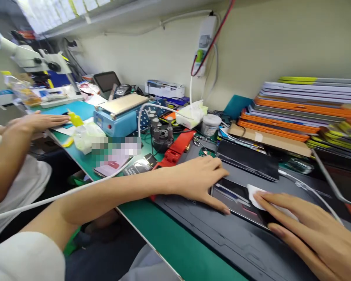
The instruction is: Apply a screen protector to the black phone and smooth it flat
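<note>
A dark smartphone [232, 197] with a glossy, reflective screen lies on the grey work mat [207, 226]. My left hand [203, 177] spans its left end, thumb along the near edge and fingers at the far edge, steadying it. With bent fingers, my right hand [310, 230] presses a white wipe [255, 195] against the right part of the screen; the palm and fingers hide that end of the phone. Just behind, a larger black phone or screen [247, 160] lies flat, close to a white cable [312, 187].
Left of the mat are a red clamp-like tool [175, 150], a pinkish phone [114, 160] and a blue machine [119, 119]. Stacked orange and grey trays [292, 109] stand at the back right. A co-worker's arm [14, 156] rests at the far left.
</note>
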The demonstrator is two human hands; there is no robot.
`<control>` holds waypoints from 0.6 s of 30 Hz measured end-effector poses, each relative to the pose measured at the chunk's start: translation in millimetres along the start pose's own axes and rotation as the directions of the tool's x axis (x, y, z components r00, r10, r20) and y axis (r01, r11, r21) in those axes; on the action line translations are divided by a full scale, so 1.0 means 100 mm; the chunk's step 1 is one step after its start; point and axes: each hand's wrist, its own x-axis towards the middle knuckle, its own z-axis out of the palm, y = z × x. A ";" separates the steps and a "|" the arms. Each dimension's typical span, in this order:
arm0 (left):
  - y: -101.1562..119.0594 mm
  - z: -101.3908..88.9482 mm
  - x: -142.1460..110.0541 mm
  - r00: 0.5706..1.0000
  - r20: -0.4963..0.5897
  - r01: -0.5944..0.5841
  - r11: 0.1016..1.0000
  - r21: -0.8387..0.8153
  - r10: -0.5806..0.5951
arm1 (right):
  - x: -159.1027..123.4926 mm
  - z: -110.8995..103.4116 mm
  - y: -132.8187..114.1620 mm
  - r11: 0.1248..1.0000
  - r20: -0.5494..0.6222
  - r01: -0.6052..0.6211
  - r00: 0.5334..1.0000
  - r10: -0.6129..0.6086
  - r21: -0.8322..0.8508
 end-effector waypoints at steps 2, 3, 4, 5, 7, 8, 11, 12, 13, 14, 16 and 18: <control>0.01 0.03 -0.01 1.000 0.002 0.018 1.000 -0.016 -0.018 | 0.10 -0.23 -0.08 0.998 0.047 0.058 0.997 -0.056 -0.040; 0.01 0.05 -0.02 1.000 -0.003 0.022 1.000 -0.010 -0.022 | 0.12 -0.33 -0.14 0.998 0.068 0.062 0.996 -0.060 -0.023; 0.01 0.07 -0.03 1.000 -0.008 0.022 1.000 -0.002 -0.022 | 0.12 -0.42 -0.20 0.999 0.106 0.050 0.993 -0.050 0.005; 0.01 0.09 -0.03 0.999 0.003 0.035 0.999 -0.002 -0.035 | 0.12 -0.48 -0.26 0.999 0.127 0.025 0.991 -0.029 0.032; 0.02 0.13 -0.04 0.997 0.011 0.075 0.997 -0.032 -0.074 | 0.08 -0.53 -0.35 0.998 0.167 -0.004 0.986 -0.007 0.065; 0.03 0.14 -0.04 0.995 0.023 0.097 0.994 -0.052 -0.096 | 0.06 -0.53 -0.38 0.998 0.172 -0.014 0.985 0.004 0.060; 0.04 0.14 -0.04 0.988 0.067 0.146 0.983 -0.110 -0.139 | 0.10 -0.39 -0.41 1.000 0.199 -0.031 0.980 0.029 0.005; 0.03 0.13 -0.03 0.986 0.083 0.158 0.979 -0.128 -0.148 | 0.15 -0.33 -0.41 0.999 0.221 -0.033 0.975 0.033 -0.004; 0.02 0.12 -0.02 0.983 0.100 0.168 0.975 -0.147 -0.154 | 0.22 -0.27 -0.42 0.999 0.247 -0.032 0.968 0.031 0.000; 0.00 0.10 -0.02 0.981 0.114 0.175 0.970 -0.166 -0.158 | 0.28 -0.23 -0.43 0.999 0.271 -0.031 0.962 0.026 0.013; -0.04 0.08 -0.01 0.977 0.146 0.186 0.960 -0.209 -0.157 | 0.38 -0.19 -0.44 0.999 0.301 -0.028 0.954 0.015 0.041; -0.08 0.05 0.01 0.972 0.179 0.197 0.948 -0.251 -0.155 | 0.39 -0.25 -0.44 0.998 0.300 -0.026 0.954 0.007 0.060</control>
